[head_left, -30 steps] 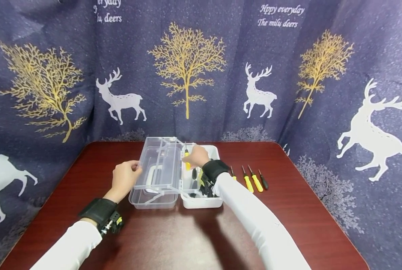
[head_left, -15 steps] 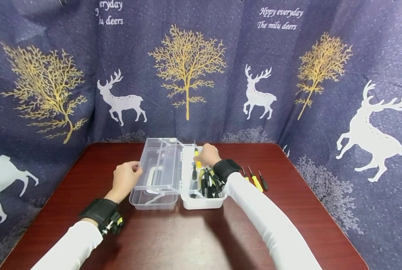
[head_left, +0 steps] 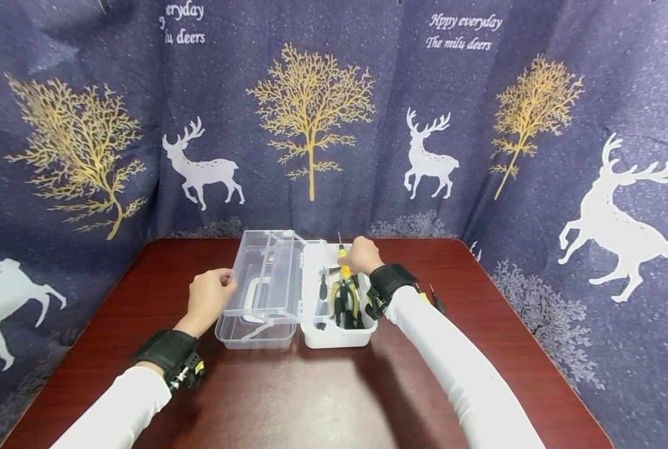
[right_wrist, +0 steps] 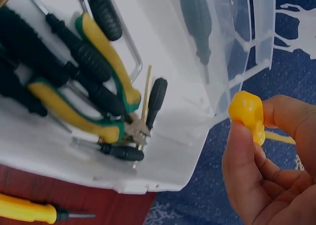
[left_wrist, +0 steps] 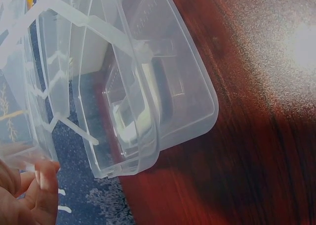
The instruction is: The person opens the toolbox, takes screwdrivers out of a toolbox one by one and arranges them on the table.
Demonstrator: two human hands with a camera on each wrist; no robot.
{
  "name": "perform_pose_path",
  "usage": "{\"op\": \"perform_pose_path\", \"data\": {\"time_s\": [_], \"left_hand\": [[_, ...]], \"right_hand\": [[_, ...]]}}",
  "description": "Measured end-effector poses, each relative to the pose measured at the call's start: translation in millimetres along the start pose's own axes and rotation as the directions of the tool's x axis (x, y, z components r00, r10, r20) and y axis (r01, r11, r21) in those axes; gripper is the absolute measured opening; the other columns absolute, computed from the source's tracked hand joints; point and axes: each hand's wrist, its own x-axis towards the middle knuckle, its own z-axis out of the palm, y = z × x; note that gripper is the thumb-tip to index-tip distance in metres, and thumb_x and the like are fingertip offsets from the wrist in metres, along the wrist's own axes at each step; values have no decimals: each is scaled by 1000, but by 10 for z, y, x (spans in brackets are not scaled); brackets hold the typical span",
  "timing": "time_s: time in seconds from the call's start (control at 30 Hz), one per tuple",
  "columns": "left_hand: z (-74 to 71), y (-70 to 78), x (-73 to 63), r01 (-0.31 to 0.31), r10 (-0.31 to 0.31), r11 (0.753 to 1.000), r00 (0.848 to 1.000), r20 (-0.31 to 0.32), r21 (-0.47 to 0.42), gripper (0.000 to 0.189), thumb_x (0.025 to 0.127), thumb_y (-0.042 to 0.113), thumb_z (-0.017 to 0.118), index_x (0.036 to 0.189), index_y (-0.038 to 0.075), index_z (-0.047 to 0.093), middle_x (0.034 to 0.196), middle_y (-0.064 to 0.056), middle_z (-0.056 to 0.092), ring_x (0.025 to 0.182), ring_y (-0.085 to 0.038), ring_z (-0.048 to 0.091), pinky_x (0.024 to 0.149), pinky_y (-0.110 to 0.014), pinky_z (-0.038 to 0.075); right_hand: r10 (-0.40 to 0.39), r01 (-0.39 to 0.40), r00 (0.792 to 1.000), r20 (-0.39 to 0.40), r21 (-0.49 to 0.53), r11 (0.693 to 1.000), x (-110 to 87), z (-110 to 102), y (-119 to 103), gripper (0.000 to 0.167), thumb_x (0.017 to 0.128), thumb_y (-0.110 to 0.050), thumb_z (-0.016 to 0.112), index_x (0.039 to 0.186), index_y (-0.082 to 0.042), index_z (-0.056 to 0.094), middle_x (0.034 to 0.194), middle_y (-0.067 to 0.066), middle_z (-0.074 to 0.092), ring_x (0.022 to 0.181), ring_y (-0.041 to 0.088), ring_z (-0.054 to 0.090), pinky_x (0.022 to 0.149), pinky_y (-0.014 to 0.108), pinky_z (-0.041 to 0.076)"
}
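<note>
My left hand pinches the edge of a clear plastic tray that stands raised on hinged arms beside a white toolbox base. In my right hand is a yellow-handled screwdriver, gripped over the base with its shaft pointing away; the right wrist view shows the handle's end between thumb and finger. Inside the base lie pliers with yellow and green handles and several black-handled screwdrivers. Part of the base is hidden by my right hand and wrist strap.
The clear lid lies folded out to the left on the red-brown table. To the right of the base lie a black-handled screwdriver and a yellow-handled one, partly hidden by my arm. A patterned curtain hangs behind.
My right hand has moved to the right across the white base with the yellow-handled screwdriver, uncovering the pliers. My left hand has stayed at the clear tray.
</note>
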Motion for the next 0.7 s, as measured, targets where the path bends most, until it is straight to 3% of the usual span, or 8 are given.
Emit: {"op": "perform_pose_path", "data": {"time_s": [0.27, 0.43, 0.7], "left_hand": [[0, 3, 4, -1, 1, 1000, 1000, -3, 3, 30, 81, 12, 58, 103, -2, 72, 86, -19, 74, 75, -34, 68, 67, -48, 50], [-1, -1, -2, 2, -2, 1000, 1000, -3, -6, 30, 82, 12, 59, 104, -2, 72, 88, -20, 74, 77, -35, 69, 67, -48, 51], [-2, -4, -4, 0, 0, 1000, 1000, -5, -6, 30, 80, 11, 59, 104, -1, 73, 87, -19, 75, 77, -35, 69, 67, -48, 51]], "right_hand": [[-5, 4, 999, -40, -18, 1000, -37, -104, 221, 28, 80, -23, 69, 57, -10, 60, 58, 8, 68, 68, 29, 72, 52, 25, 49], [22, -23, 997, -68, -20, 1000, -77, -193, 345, 27, 78, -22, 70, 57, -11, 58, 55, 4, 64, 66, 27, 72, 53, 26, 53], [25, -27, 996, -84, -17, 999, -136, -316, 560, 36, 79, -21, 71, 49, -14, 52, 48, 1, 60, 49, 15, 63, 56, 29, 52]]}}
